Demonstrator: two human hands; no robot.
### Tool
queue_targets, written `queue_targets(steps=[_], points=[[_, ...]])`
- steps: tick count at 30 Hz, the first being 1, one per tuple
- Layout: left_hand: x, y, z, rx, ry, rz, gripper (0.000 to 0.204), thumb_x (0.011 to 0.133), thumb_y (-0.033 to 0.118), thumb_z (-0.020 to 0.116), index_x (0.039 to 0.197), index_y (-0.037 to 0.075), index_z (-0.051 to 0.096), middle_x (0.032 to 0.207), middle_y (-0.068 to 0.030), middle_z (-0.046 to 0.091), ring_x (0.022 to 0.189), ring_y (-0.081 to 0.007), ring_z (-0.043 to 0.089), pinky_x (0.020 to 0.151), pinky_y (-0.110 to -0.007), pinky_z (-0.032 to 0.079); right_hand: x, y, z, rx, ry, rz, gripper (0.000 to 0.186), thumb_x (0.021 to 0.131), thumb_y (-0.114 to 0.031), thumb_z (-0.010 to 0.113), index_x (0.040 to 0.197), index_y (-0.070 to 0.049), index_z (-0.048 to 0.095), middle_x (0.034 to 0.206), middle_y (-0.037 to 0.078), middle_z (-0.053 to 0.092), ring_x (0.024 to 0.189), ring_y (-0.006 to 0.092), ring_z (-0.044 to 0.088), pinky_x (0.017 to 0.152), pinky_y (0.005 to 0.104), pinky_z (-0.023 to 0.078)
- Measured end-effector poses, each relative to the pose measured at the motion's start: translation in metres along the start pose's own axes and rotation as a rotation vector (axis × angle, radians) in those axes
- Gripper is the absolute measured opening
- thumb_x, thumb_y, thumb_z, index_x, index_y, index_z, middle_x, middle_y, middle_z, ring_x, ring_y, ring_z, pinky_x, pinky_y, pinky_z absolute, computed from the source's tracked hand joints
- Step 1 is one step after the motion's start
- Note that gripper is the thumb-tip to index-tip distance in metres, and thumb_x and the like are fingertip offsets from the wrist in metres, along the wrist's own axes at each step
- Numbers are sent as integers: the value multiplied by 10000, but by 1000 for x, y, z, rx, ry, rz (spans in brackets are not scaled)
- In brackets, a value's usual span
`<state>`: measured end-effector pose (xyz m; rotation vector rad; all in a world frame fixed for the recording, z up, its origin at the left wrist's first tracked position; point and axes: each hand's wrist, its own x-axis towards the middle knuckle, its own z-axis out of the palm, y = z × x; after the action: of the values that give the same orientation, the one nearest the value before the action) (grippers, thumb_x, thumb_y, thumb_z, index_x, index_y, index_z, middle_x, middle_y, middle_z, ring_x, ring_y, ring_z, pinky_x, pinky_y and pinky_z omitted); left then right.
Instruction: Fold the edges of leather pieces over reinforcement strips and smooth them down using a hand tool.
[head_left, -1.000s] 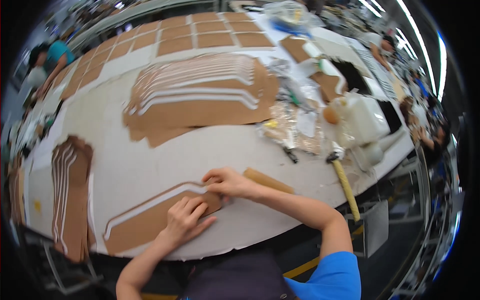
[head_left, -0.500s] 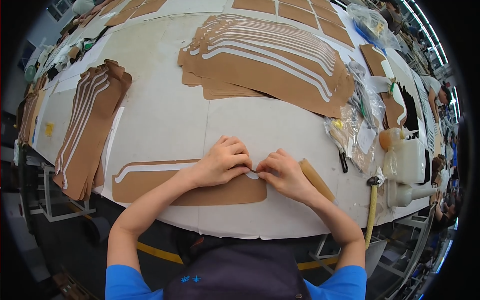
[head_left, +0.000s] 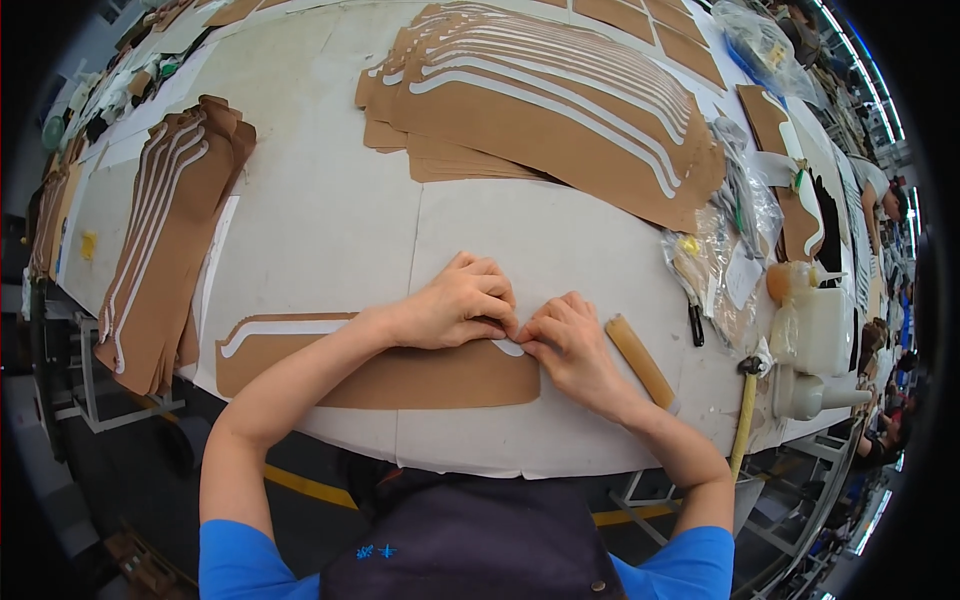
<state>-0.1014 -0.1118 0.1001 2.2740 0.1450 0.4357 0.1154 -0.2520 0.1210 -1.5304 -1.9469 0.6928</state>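
With narrow pinches, your left hand [head_left: 468, 305] and right hand [head_left: 568, 342] held the brown panel [head_left: 450, 380]'s edge, seemingly folding it, the next move likely calling for even pressure.

The left hand [head_left: 462, 305] and right hand [head_left: 567, 340] pinch a brown panel's [head_left: 430, 382] upper edge, with a fanned brown stack [head_left: 560, 150] at twelve o'clock from them and a white jug [head_left: 826, 332] at three.

Workshop, factory-like: wide pale bench [head_left: 320, 245] bearing stacks of cut brown pieces [head_left: 545, 145], yellow-handled hammer [head_left: 743, 425], white plastic jug [head_left: 824, 328]; yellow floor line [head_left: 310, 486] below; tube lights [head_left: 868, 75] at upper right; another person [head_left: 870, 180] near right edge.
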Motion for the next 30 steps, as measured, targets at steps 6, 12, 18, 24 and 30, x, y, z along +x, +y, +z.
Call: queue_targets(steps=[6, 12, 18, 24, 30], points=[[1, 2, -3, -12, -29, 26, 114, 919, 128, 775, 1000, 194, 820, 1045, 49, 661, 1136, -184, 578, 1088, -395, 355, -5, 7, 2, -31, 66, -137, 215, 797, 0, 768, 975, -121, 769, 981, -2, 652, 997, 241, 571, 849, 404, 391], [-1, -1, -7, 5, -66, 54, 179, 888, 89, 782, 1009, 213, 828, 1074, 41, 660, 1159, -202, 574, 1102, -393, 355, -7, 14, -6, -292, 51, -516, 310, 712, -27, 742, 1022, -39, 752, 1047, 67, 646, 1085, 280, 598, 904, 453, 439], [-5, 32, -11, 183, 247, -13, 202, 828, 51, 762, 1020, 117, 771, 1101, -27, 669, 1136, -226, 604, 1045, -416, 431, -14, 4, -7, -427, -20, -597, 381, 724, -5, 680, 1102, 26, 716, 1145, 132, 636, 1132, 320, 600, 971, 490, 444], [-47, 66, 33, 479, 346, -96, 302, 787, 46, 773, 1086, 55, 741, 1227, -86, 679, 1133, -281, 637, 954, -423, 522, -11, 1, 3, -134, 89, -315, 560, 692, 60, 670, 1245, -11, 717, 1106, 108, 626, 1043, 312, 586, 916, 452, 433], [-46, 62, 41, 481, 365, -178, 359, 846, 94, 793, 1193, 71, 708, 1291, -74, 676, 1172, -282, 625, 969, -432, 519, -5, -7, 7, -208, 34, -331, 614, 702, 54, 657, 1310, -9, 710, 1115, 110, 619, 1043, 304, 578, 932, 454, 428]])
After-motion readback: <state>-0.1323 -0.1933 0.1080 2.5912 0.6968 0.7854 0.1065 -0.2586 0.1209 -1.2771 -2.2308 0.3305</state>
